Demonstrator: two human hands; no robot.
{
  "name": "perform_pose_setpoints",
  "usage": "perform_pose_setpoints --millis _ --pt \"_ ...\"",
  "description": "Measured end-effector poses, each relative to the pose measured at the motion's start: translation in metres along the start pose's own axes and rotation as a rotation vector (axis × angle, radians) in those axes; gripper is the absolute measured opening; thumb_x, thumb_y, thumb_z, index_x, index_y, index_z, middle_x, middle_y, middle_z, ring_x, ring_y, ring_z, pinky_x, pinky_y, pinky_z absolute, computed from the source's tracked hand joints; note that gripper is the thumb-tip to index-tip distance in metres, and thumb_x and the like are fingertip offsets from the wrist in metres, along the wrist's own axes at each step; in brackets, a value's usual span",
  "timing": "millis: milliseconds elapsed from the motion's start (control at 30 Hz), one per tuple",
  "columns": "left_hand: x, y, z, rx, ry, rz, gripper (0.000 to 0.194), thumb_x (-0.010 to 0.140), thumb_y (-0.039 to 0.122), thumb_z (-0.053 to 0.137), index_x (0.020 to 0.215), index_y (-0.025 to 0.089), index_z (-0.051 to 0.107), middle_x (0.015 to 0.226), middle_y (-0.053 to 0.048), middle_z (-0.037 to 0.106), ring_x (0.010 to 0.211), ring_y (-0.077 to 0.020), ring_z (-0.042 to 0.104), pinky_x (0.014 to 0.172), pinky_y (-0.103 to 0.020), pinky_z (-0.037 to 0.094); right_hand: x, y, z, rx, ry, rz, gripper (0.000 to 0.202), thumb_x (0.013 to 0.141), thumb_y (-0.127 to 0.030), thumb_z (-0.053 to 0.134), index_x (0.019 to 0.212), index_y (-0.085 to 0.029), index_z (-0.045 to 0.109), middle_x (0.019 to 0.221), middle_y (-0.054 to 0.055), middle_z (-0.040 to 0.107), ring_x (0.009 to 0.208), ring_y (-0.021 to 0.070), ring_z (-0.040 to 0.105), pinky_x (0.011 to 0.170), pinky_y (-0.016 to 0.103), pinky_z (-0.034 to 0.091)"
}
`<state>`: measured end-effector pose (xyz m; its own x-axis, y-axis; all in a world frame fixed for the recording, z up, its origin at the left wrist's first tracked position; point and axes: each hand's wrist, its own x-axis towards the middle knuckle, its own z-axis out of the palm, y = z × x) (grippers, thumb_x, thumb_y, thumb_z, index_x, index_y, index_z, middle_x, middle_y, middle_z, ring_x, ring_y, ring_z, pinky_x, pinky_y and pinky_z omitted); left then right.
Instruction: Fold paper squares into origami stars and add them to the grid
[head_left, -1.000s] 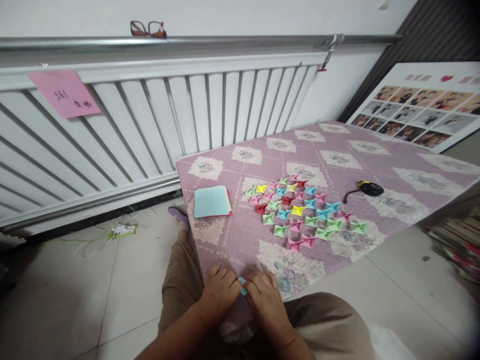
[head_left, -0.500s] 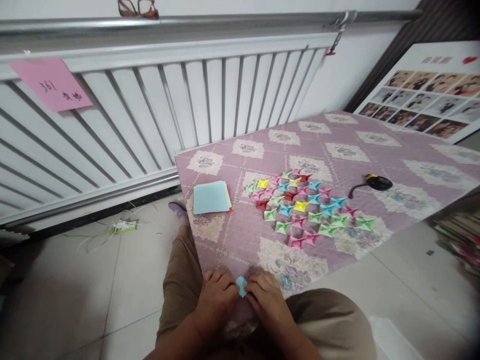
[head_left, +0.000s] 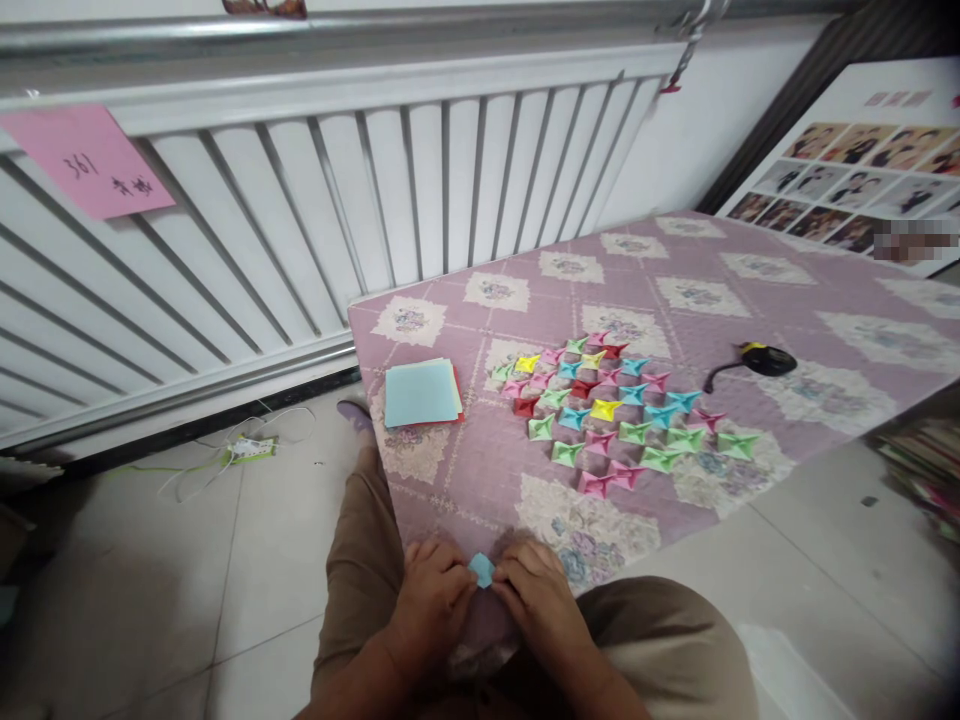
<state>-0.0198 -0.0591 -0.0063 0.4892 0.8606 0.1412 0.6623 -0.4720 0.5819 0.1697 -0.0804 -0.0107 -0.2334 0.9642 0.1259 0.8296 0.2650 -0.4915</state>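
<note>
Between my two hands, at the near edge of the table, is a small folded piece of light blue paper. My left hand pinches its left side with curled fingers. On the right side, my right hand grips it between thumb and fingers. Beyond my hands, several small folded paper shapes in pink, green, blue, yellow and red lie in slanting rows. To their left sits a stack of square paper sheets, light blue on top with cream and red edges showing.
A black object with a thin curved end lies right of the folded shapes on the patterned tablecloth. Behind stands a white radiator with a pink note. A power strip is on the floor at left.
The blue paper looks slightly shorter and wider between my fingers. My hands stay in nearly the same place. The camera view has shifted slightly.
</note>
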Motion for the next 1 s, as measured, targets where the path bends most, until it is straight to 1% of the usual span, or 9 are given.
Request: perform_pose_setpoints --millis 167,267,433,633,800,900,1000 --pt "0.003 0.002 -0.002 -0.011 -0.023 -0.028 0.017 0.088 0.02 0.05 0.076 0.022 0.062 0.083 -0.002 0.059 0.083 -0.0187 0.049 0.078 -0.037 0.031 0.006 -0.004 -0.005 -0.034 -0.043 0.035 0.006 0.082 -0.022 0.064 0.077 -0.024 0.061 0.081 -0.001 0.061 0.085 0.0192 0.053 0.079 0.033 0.036" --pt "0.005 0.004 -0.003 0.017 -0.033 -0.089 0.014 0.085 0.019 0.053 0.073 0.021 0.062 0.082 -0.002 0.059 0.083 -0.0192 0.05 0.079 -0.037 0.031 0.008 -0.006 -0.007 -0.068 -0.062 0.035 0.006 0.083 -0.024 0.063 0.078 -0.025 0.061 0.082 -0.001 0.06 0.085 0.019 0.053 0.077 0.033 0.036" --pt "0.009 0.007 -0.006 0.077 -0.109 -0.174 0.013 0.083 0.019 0.055 0.071 0.021 0.06 0.081 -0.001 0.059 0.083 -0.0198 0.051 0.079 -0.037 0.031 0.009 -0.005 -0.005 -0.091 -0.034 0.041 0.008 0.085 -0.025 0.062 0.077 -0.026 0.06 0.081 -0.002 0.06 0.085 0.0187 0.053 0.079 0.034 0.033" --pt "0.014 0.01 -0.009 0.115 -0.159 -0.212 0.012 0.082 0.02 0.055 0.07 0.021 0.06 0.082 -0.002 0.059 0.085 -0.0208 0.051 0.079 -0.038 0.031 0.01 -0.008 -0.003 -0.114 -0.02 0.085 0.012 0.085 -0.025 0.061 0.073 -0.025 0.06 0.079 -0.001 0.06 0.081 0.0199 0.052 0.075 0.035 0.032" --pt "0.02 0.013 -0.012 0.145 -0.201 -0.228 0.014 0.082 0.021 0.052 0.07 0.02 0.059 0.083 -0.002 0.061 0.084 -0.0215 0.053 0.077 -0.038 0.032 0.015 -0.014 -0.004 -0.166 -0.039 0.151 0.009 0.081 -0.023 0.064 0.073 -0.024 0.061 0.081 0.0 0.061 0.082 0.0218 0.053 0.074 0.036 0.034" --pt "0.027 0.016 -0.017 0.168 -0.253 -0.258 0.014 0.082 0.021 0.051 0.071 0.02 0.059 0.08 -0.002 0.063 0.083 -0.0222 0.055 0.078 -0.039 0.033 0.017 -0.018 -0.005 -0.183 -0.06 0.191 0.011 0.082 -0.024 0.064 0.071 -0.024 0.061 0.081 0.001 0.062 0.083 0.0227 0.054 0.074 0.036 0.035" --pt "0.036 0.019 -0.024 0.201 -0.342 -0.292 0.015 0.082 0.023 0.049 0.072 0.02 0.061 0.079 -0.003 0.066 0.081 -0.0227 0.058 0.078 -0.039 0.035 0.019 -0.02 -0.005 -0.207 -0.062 0.215 0.013 0.082 -0.025 0.063 0.069 -0.024 0.06 0.081 0.002 0.063 0.085 0.0241 0.055 0.074 0.037 0.036"
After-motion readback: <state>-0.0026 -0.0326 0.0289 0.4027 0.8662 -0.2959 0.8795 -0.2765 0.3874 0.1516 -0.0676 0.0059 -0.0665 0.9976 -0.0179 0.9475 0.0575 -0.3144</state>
